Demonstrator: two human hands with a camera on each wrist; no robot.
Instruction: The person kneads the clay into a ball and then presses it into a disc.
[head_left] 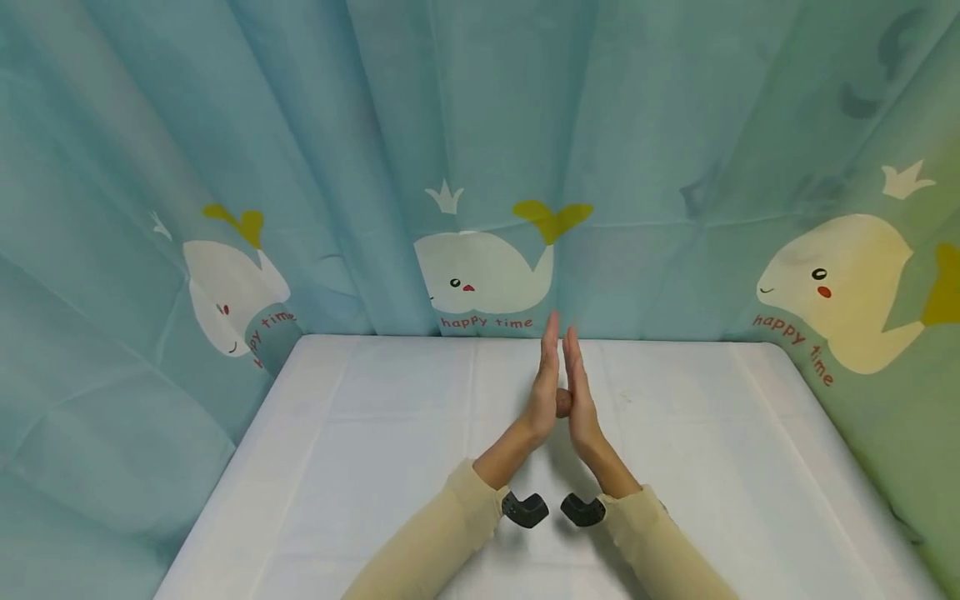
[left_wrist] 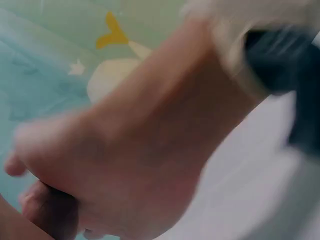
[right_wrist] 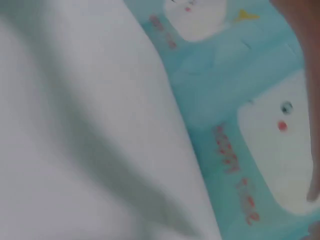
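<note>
Left hand and right hand: fingers straight, palms facing, small brown ball pressed between them. Position: over far half of white table, slightly right of centre. Progress (judged): palm work under way; ball already roundish, not yet released. Cannot tell whether more handling is left.

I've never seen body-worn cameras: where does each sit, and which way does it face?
Head: on the head, facing forward and down at the white table and whale-print curtain; shows left hand, right hand and sleeves.
Left wrist: on that wrist, facing across to the right hand, its sleeve and dark device, curtain behind.
Right wrist: on that wrist, facing table edge and curtain; a strip of skin shows at right, which hand unclear.
Shared: head and left wrist both show the brown ball.
</note>
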